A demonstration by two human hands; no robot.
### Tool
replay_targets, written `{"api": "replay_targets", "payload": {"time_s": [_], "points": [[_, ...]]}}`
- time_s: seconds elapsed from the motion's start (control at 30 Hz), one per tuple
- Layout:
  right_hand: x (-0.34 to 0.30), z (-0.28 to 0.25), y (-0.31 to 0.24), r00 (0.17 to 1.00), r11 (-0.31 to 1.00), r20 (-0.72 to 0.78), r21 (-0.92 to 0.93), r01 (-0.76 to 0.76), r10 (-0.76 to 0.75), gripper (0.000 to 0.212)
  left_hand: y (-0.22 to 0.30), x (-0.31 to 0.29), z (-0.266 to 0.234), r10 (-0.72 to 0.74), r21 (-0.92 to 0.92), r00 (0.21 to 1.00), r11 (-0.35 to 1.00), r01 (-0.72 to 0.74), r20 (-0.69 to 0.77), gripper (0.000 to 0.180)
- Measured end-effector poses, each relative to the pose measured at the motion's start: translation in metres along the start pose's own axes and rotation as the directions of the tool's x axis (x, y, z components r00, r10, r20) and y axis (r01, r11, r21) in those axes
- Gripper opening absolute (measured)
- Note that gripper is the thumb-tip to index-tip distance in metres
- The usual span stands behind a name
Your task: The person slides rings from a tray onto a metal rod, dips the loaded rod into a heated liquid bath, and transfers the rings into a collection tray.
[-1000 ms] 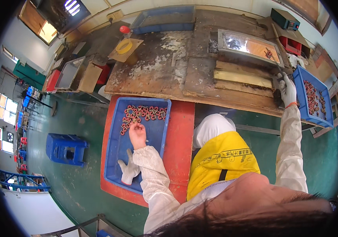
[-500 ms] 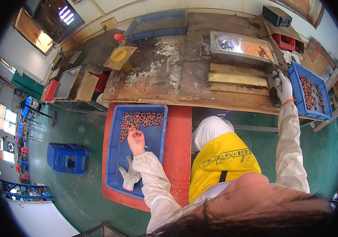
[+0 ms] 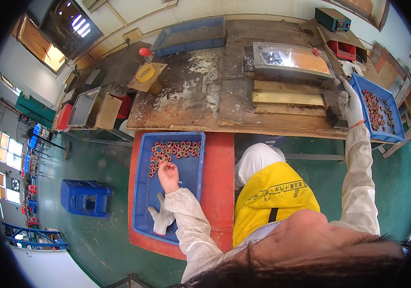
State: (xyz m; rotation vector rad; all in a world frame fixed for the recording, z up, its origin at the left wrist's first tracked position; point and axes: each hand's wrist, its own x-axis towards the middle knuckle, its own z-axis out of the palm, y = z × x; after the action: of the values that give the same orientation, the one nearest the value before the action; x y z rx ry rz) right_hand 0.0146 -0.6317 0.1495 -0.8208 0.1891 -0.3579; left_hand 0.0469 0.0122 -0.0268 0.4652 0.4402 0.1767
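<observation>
My bare left hand (image 3: pixel 169 177) is over a blue tray (image 3: pixel 144 192), palm up with its fingers curled. The fingertips meet the near edge of a spread of small red ring-shaped coils (image 3: pixel 176 149); whether one is pinched there is unclear. In the same tray, below that wrist, lies a loose white glove (image 3: pixel 161 218). My right hand (image 3: pixel 351 104), in a white glove, is closed round a slim tool (image 3: pixel 336 72) at the bench's right. The tool points toward a framed pan with a shiny surface (image 3: pixel 287 56); a small red piece (image 3: pixel 315 51) shows near its far end.
To the right of my gloved hand sits a blue tray (image 3: pixel 395 137) of red coils. A yellow-lined trough (image 3: pixel 289 97) lies before the pan. Farther back are an empty-looking blue tray (image 3: pixel 191 45), a yellow round container (image 3: pixel 145 72) and a green box (image 3: pixel 332 19). A blue stool (image 3: pixel 86 198) stands on the floor.
The red piece at the tool's end has moved from over the pan's right part toward its far right rim. My left hand stays by the coils. The whole view has shifted slightly.
</observation>
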Motion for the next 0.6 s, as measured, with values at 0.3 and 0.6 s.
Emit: {"api": "replay_targets", "payload": {"time_s": [0.3,0.6], "points": [[-0.037,0.048,-0.023,0.935,0.957,0.323,0.195,-0.217,0.146,0.031,-0.001,0.003,0.000,-0.010,0.001,1.000,1.000,0.010,0.009,0.023],[-0.057,0.051,-0.024,0.949,0.964,0.285,0.183,-0.193,0.136,0.031,-0.004,0.001,0.006,0.003,0.082,0.999,0.997,-0.007,0.046,0.018]]}}
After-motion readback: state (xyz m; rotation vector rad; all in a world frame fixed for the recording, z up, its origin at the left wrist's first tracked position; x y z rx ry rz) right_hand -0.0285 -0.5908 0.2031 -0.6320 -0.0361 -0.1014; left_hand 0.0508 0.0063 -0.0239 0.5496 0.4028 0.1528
